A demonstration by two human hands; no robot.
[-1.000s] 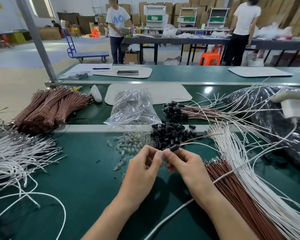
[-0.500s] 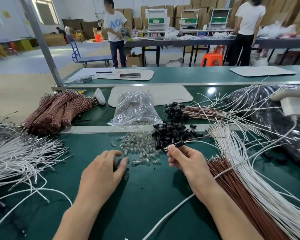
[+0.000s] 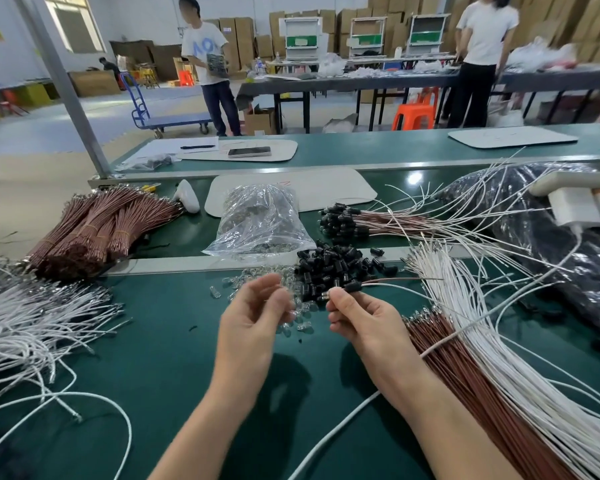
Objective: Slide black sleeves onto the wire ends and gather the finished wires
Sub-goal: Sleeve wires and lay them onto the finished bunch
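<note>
Black sleeve (image 3: 353, 286): on wire (image 3: 392, 280), pinched by fingers of my right hand (image 3: 364, 323); axis left-right, tip toward left hand (image 3: 253, 323), fingers curled, contents unclear.

Two hands (image 3: 253, 327) (image 3: 368, 327); one clear bag (image 3: 260, 223); one phone (image 3: 249, 152); one cart (image 3: 167, 121); two standing people (image 3: 205, 46) (image 3: 482, 36).

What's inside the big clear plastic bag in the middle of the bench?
The clear plastic bag holds many small clear pieces, seemingly like the loose clear pieces in front of it. Glare and crinkles hide their exact shape.
</note>
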